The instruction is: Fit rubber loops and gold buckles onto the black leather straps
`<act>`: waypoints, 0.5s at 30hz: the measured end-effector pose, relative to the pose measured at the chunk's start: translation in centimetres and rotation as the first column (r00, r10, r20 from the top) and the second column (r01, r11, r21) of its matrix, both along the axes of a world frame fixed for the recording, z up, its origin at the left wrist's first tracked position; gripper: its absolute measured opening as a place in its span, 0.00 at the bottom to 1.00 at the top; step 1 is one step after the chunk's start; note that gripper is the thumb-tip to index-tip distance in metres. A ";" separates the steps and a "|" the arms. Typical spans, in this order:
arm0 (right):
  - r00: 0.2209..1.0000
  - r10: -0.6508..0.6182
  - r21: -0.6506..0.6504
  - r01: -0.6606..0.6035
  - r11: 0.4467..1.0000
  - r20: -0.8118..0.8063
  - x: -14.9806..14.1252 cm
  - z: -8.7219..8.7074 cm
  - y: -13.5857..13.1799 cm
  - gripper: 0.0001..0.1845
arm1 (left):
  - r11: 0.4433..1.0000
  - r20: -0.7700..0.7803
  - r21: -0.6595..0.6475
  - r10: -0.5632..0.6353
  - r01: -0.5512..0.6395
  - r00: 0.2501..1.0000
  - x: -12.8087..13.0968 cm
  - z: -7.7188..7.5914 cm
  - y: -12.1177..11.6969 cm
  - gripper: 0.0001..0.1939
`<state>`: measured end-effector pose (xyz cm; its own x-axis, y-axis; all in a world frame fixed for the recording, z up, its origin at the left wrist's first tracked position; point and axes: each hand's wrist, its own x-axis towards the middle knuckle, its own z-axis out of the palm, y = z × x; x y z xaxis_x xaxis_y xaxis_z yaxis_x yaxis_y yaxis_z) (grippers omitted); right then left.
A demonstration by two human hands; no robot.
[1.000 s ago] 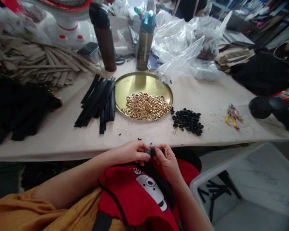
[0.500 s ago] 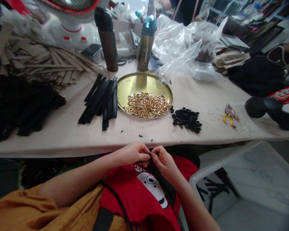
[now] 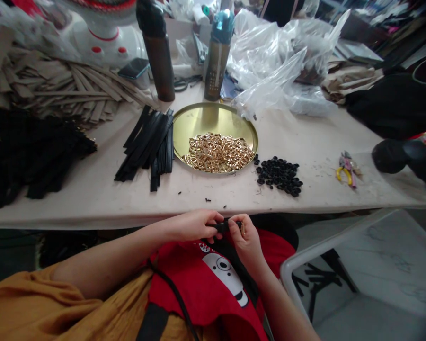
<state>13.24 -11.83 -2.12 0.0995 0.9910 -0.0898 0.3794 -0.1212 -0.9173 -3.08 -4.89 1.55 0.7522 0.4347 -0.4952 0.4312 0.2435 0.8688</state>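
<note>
A short stretch of black strap (image 3: 221,228) runs between my two hands, just off the table's front edge and above my red apron. My left hand (image 3: 202,226) pinches its left part between thumb and fingers. The other end is gripped by my right hand (image 3: 246,237), where a small gold buckle (image 3: 243,229) shows against the fingers. On the table beyond lie a stack of black straps (image 3: 147,144), a round gold tray (image 3: 191,113) heaped with gold buckles (image 3: 220,154), and a pile of small black loops (image 3: 279,175).
Pliers (image 3: 347,170) with yellow and pink handles lie at the right. Two bottles (image 3: 159,61) and plastic bags (image 3: 270,61) stand behind the tray. Grey-brown strips (image 3: 57,90), a dark heap (image 3: 35,151) and a white fan base (image 3: 106,47) occupy the left. A white chair (image 3: 369,265) is beside me.
My hands have drawn slightly apart, the right one moving rightward, and more of the black strap shows between them. The view has shifted a little.
</note>
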 end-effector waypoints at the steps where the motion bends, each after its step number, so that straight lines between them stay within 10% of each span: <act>1: 1.000 -0.026 0.004 0.026 1.000 -0.003 -0.2 -0.2 0.0 0.07 | 0.999 -0.050 0.015 -0.027 0.028 0.998 -0.1 0.1 0.2 0.14; 15: 0.991 0.120 -0.020 -0.119 0.993 0.056 1.1 0.2 0.5 0.06 | 1.000 -0.167 0.024 0.019 -0.015 0.986 1.0 -1.3 0.1 0.14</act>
